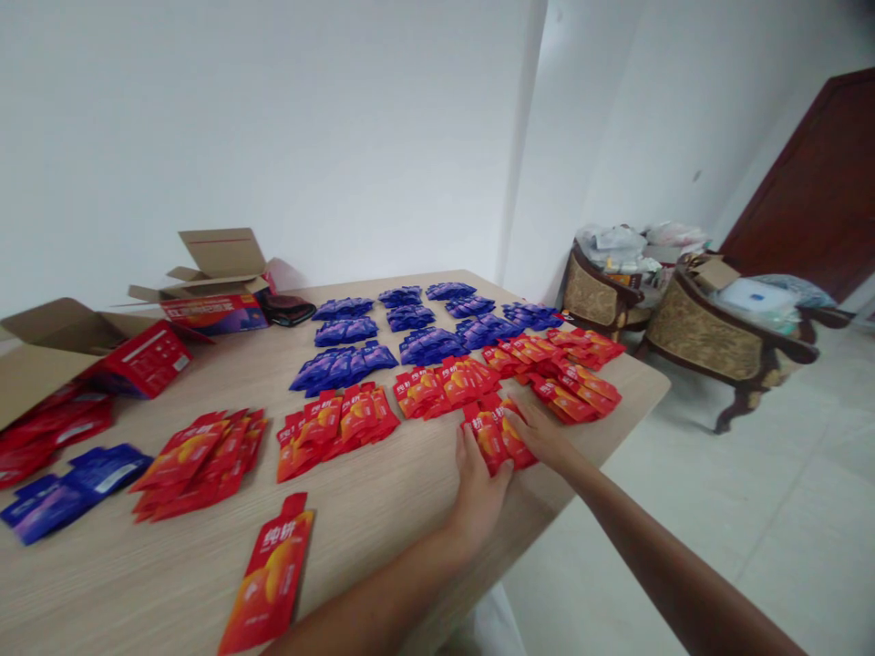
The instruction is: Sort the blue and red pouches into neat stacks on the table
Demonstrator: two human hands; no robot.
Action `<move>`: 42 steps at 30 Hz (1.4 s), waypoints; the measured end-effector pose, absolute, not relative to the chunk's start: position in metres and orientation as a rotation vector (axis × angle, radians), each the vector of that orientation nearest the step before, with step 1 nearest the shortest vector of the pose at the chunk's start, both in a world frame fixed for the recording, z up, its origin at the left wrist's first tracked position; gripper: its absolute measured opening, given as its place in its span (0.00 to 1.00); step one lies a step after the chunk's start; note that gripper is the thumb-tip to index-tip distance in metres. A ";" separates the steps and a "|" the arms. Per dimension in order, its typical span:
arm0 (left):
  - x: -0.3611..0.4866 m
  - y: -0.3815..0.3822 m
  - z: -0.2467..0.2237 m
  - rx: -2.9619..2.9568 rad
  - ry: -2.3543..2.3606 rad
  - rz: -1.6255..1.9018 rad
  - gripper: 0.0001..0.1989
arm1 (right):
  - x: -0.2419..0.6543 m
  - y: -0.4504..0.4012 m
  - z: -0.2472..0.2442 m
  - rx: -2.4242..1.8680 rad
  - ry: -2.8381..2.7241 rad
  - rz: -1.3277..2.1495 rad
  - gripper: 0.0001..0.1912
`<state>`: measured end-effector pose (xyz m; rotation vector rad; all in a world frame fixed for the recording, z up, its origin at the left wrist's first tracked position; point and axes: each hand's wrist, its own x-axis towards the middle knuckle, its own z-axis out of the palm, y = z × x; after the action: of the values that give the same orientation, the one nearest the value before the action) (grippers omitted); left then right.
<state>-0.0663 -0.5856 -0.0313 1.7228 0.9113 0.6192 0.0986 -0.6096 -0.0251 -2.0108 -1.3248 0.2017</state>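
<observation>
My left hand [480, 485] and my right hand [542, 432] press a small pile of red pouches [493, 437] between them, near the front edge of the table. My left thumb lies across the lower corner of the pouches; my right fingers are on their far side and partly hidden. White lettering and orange fruit are printed on each pouch. Just beyond lie more groups of red pouches [457, 383], with another fanned pile [572, 390] to the right of my right hand. A single red pouch [270, 583] lies flat near my left forearm.
Behind the red rows, several piles of blue pouches [432, 346] lie on the wooden table [383, 497]. Open cardboard boxes [147, 360] stand at the left, beside a loose red pile [201, 460] and blue pouches [78, 487]. Loaded armchairs [711, 328] stand beyond the table's right edge.
</observation>
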 end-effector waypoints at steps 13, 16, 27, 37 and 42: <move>-0.111 -0.560 -0.044 2.400 0.766 0.451 0.40 | 0.081 -0.620 -0.020 -2.032 -1.528 0.000 0.26; -0.100 -0.563 -0.044 2.398 0.832 0.456 0.40 | 0.077 -0.626 -0.023 -1.998 -1.552 0.034 0.25; -0.080 -0.567 -0.048 2.319 0.861 0.489 0.52 | 0.093 -0.615 -0.030 -1.878 -1.406 -0.029 0.22; -0.099 -0.537 -0.051 2.678 0.741 0.526 0.47 | 0.085 -0.624 -0.036 -1.830 -1.491 -0.007 0.21; -0.098 -0.533 -0.049 2.661 0.712 0.495 0.53 | 0.084 -0.620 -0.034 -1.823 -1.443 -0.004 0.22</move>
<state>-0.0980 -0.5326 -0.0490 2.6608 0.7119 0.4946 0.0843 -0.6199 -0.0337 -1.8233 -1.4433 -0.0035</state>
